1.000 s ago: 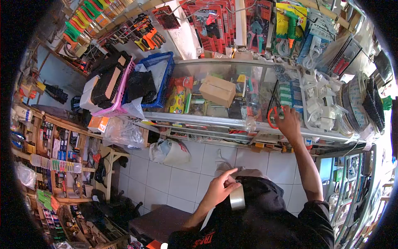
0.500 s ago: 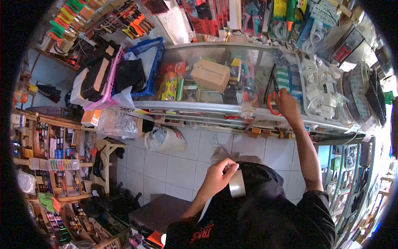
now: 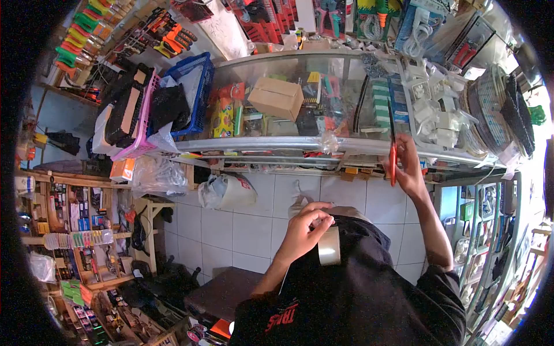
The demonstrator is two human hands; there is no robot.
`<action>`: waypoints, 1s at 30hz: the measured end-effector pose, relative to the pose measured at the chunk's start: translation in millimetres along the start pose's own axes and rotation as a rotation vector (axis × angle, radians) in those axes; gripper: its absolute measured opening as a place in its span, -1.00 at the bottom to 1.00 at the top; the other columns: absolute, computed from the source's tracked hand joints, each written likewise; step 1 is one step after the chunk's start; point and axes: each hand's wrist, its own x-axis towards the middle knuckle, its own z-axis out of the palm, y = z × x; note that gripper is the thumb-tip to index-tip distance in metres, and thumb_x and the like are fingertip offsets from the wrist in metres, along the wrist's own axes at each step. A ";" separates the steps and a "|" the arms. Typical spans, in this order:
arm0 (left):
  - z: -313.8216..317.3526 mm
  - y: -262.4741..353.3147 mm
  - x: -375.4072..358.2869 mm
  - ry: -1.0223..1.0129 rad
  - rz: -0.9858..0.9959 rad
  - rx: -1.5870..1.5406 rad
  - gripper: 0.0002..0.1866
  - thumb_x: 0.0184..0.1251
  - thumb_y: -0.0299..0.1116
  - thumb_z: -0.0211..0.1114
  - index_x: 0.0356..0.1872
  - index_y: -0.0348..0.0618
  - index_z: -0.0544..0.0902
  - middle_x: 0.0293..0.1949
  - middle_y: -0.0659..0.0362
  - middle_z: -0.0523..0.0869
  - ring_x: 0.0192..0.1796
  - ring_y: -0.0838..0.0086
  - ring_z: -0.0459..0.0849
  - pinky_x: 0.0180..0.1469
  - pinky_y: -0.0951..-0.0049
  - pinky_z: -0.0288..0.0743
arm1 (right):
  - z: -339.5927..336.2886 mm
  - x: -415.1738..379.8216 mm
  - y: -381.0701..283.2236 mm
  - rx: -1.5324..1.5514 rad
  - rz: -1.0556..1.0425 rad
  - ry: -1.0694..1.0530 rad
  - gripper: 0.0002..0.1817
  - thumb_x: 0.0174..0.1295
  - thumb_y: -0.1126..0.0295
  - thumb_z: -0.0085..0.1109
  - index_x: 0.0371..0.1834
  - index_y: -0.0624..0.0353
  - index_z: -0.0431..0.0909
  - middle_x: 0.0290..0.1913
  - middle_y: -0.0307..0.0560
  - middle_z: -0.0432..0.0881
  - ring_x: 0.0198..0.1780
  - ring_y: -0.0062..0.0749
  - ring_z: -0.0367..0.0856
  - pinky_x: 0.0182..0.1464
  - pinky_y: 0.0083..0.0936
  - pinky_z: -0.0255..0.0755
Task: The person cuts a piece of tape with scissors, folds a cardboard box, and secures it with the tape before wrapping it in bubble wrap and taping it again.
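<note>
My right hand (image 3: 408,167) grips a pair of scissors (image 3: 393,158) by the orange handle, over the front edge of the glass counter. The dark blades point away from me, and the scissors appear edge-on. In front of my body, my left hand (image 3: 304,232) is closed with its fingers bent. A roll of tape (image 3: 329,247) is at its fingertips, its shiny side facing me; how the fingers grip it is partly hidden. On the counter top sits a closed cardboard box (image 3: 276,98), out of reach of both hands as they stand.
The glass display counter (image 3: 254,144) runs across in front of me. A blue basket (image 3: 202,86) and a pink basket (image 3: 138,145) stand at its left end. White fittings (image 3: 444,118) and coiled hose (image 3: 490,109) crowd the right. A dark seat (image 3: 231,294) is at lower left.
My right hand has lifted the scissors off the counter top and drawn them back slightly, turning them edge-on. The left hand stays nearly in place with the tape. The view has shifted a little.
</note>
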 end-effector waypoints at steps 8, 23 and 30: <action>-4.2 6.2 -2.5 -0.035 0.082 0.054 -0.86 0.40 -0.41 0.44 -0.16 -0.27 0.76 0.26 0.08 0.66 -0.28 0.60 0.70 -0.25 0.57 0.58 | -31.2 -43.1 -19.6 -0.138 0.099 -0.548 -0.18 0.03 -0.05 0.51 0.23 0.24 0.39 -0.02 -0.15 0.40 -0.10 -0.42 0.37 -0.01 -0.44 0.28; -8.7 19.7 -11.1 -0.152 0.023 0.007 -0.93 0.28 -0.40 0.49 -0.27 -0.14 0.83 0.31 0.11 0.64 -0.15 0.65 0.67 -0.25 0.58 0.44 | -5.5 -78.0 -84.1 -0.578 0.049 -0.993 -0.32 0.13 -0.24 0.46 -0.05 0.18 0.60 -0.06 0.12 0.68 -0.03 0.18 0.70 0.00 -0.03 0.59; -10.1 21.1 -13.5 -0.210 -0.024 -0.062 -0.94 0.24 -0.51 0.48 -0.28 -0.20 0.83 0.28 0.06 0.64 -0.01 0.55 0.69 -0.06 0.48 0.56 | 11.3 -73.1 -85.7 -0.470 0.027 -1.041 -0.38 0.16 -0.17 0.47 -0.14 0.23 0.59 -0.17 0.19 0.69 -0.06 0.20 0.70 -0.01 -0.05 0.58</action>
